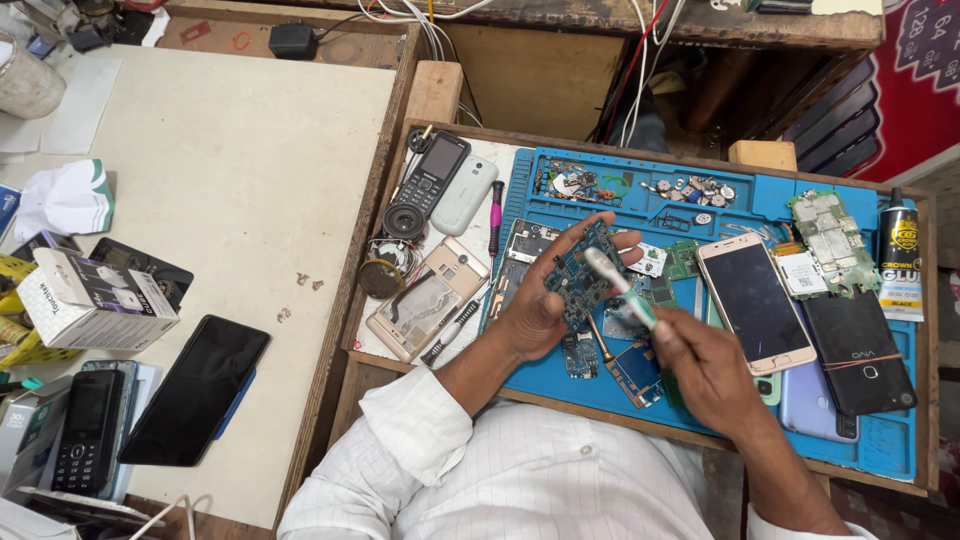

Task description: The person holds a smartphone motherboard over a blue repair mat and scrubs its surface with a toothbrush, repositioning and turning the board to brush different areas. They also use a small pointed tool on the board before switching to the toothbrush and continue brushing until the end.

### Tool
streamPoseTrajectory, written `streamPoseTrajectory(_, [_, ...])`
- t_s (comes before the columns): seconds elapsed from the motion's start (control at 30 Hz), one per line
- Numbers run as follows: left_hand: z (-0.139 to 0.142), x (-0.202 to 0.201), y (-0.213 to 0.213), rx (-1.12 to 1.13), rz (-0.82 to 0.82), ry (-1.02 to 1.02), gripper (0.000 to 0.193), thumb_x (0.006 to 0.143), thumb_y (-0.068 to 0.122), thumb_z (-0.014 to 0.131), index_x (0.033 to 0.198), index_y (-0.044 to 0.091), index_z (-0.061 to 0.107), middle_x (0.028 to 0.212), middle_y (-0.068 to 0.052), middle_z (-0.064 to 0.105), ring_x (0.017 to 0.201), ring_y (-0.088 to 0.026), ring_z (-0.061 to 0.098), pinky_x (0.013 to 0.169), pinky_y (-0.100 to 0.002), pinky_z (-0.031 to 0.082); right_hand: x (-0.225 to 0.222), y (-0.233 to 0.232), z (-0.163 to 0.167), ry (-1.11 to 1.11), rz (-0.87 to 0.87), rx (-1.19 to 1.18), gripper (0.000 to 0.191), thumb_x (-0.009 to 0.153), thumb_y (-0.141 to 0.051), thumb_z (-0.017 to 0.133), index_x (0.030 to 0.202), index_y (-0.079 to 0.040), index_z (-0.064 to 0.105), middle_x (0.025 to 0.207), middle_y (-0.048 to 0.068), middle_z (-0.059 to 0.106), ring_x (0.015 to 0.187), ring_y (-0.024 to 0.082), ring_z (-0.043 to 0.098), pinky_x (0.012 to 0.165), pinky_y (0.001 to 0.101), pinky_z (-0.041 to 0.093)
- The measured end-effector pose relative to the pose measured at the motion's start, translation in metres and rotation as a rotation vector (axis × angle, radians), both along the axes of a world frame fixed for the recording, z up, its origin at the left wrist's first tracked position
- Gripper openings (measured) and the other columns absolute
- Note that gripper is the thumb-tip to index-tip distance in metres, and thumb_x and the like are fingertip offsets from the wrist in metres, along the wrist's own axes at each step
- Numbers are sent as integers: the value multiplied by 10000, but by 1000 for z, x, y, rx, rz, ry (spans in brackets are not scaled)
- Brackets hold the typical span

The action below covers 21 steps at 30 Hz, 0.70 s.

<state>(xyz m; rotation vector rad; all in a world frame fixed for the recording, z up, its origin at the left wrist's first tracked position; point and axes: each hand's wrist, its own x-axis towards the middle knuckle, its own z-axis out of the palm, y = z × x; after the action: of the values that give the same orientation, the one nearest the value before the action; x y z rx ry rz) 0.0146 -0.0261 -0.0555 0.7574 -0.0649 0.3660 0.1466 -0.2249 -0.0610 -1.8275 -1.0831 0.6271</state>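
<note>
My left hand [535, 310] holds a dark blue circuit board [577, 278] up over the blue work mat [720, 210], fingers curled around its edges. My right hand [705, 368] grips a toothbrush [618, 285] with a white and green handle. Its bristle head rests against the face of the board. Both hands sit over the middle of the mat, close together, with white shirt sleeves below them.
Several phones lie on the mat: a gold smartphone [755, 300], a black one [860, 350]. A green circuit board [828, 235], glue tube [900, 260], small loose parts [690, 188] and an opened phone shell [430, 300] surround them. The pale table [230, 180] holds a black phone [197, 390] and box [95, 300].
</note>
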Motion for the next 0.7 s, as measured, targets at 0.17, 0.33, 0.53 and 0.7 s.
streamPoseTrajectory(0.17, [3, 0, -2, -27, 2, 15, 1368, 569, 591, 957, 1626, 79, 254, 1573, -183, 440, 1491, -327, 423, 1210, -466, 457, -8, 0, 5, -136, 24, 95, 320, 1045, -254, 536, 1190, -22, 702, 694, 47, 680, 584, 101, 643, 515, 275, 493])
streamPoseTrajectory(0.33, [2, 1, -2, 55, 16, 22, 1376, 547, 569, 972, 1626, 84, 271, 1602, -197, 429, 1500, -310, 436, 1240, -438, 448, -7, 4, 12, -182, -129, 101, 356, 1032, -218, 553, 1311, -22, 656, 692, 72, 669, 581, 118, 625, 517, 295, 478])
streamPoseTrajectory(0.53, [0, 1, -4, 61, 53, 22, 1356, 515, 465, 995, 1614, 119, 280, 1638, -175, 404, 1514, -302, 419, 1252, -465, 408, -11, -1, 8, -171, 113, 226, 330, 993, -203, 610, 1283, -62, 681, 726, 44, 713, 556, 84, 608, 484, 261, 477])
streamPoseTrajectory(0.7, [-1, 1, -4, 62, 6, 10, 1348, 517, 418, 1009, 1612, 147, 271, 1658, -156, 387, 1549, -285, 392, 1310, -447, 373, -1, -1, 3, -243, -171, 136, 371, 1034, -174, 605, 1385, -64, 656, 644, 71, 610, 549, 116, 520, 507, 297, 427])
